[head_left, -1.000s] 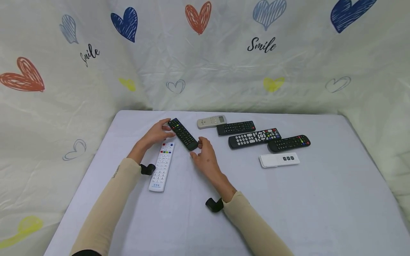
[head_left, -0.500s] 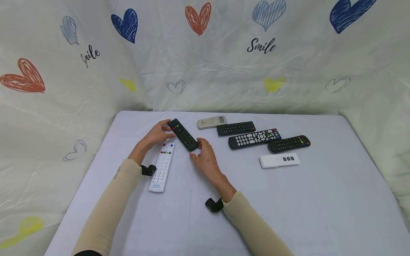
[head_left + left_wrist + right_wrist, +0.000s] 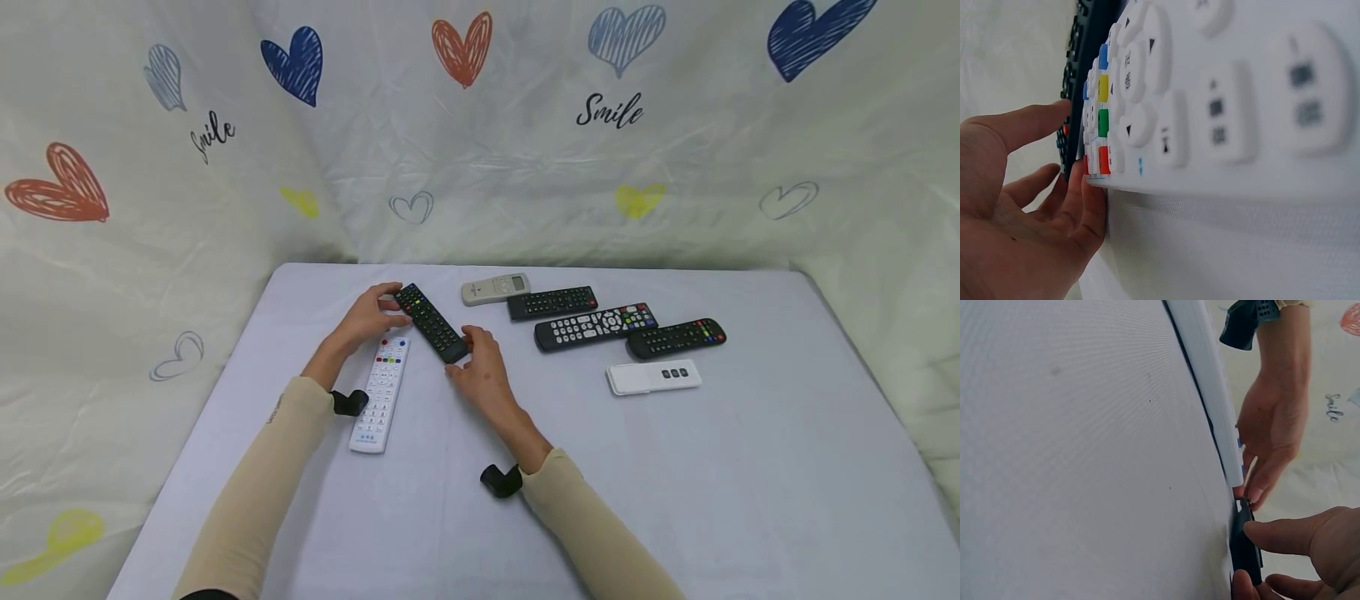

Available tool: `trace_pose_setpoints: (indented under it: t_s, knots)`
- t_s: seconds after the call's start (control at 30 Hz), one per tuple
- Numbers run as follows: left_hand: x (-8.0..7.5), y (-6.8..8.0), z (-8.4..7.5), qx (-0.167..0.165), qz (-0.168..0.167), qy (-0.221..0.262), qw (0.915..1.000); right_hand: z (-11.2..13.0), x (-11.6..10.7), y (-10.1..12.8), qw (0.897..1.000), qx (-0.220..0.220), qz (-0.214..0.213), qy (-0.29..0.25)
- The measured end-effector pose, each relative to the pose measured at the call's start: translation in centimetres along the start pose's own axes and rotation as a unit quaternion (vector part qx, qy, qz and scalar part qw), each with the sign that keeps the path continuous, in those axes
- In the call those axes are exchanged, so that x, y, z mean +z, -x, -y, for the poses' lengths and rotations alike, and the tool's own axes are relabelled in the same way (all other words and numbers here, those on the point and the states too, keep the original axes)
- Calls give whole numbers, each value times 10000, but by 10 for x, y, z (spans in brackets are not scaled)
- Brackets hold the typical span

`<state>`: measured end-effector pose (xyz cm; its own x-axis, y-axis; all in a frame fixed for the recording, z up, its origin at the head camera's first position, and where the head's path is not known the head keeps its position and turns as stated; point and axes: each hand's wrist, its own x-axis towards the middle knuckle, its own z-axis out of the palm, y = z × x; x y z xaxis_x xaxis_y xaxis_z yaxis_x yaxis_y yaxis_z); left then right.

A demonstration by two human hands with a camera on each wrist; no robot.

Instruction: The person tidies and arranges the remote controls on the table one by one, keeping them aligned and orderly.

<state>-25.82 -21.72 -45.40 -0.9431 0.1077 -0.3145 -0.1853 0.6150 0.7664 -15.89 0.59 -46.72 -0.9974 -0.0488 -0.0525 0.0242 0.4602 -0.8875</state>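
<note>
— black plastic, that slim remote (image 3: 431,322): where is it?

— left of centre on the table (image 3: 750,467), lying diagonally just right of the white remote (image 3: 381,392). my left hand (image 3: 367,317) pinches its far end, thumb and fingers curled; my right hand (image 3: 483,373) pinches the near end, so i judge both ends are held to steady it.

— texture?

— smooth flat slab, rubbery raised buttons; pale woven cloth underneath.
</note>
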Motion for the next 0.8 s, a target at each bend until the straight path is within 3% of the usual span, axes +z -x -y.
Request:
trace_pose_setpoints:
  t_s: [0.8]
  knots:
    - [1, -2, 4, -58, -230, 190, 9995, -5, -4, -6, 9984, -44, 260, 499]
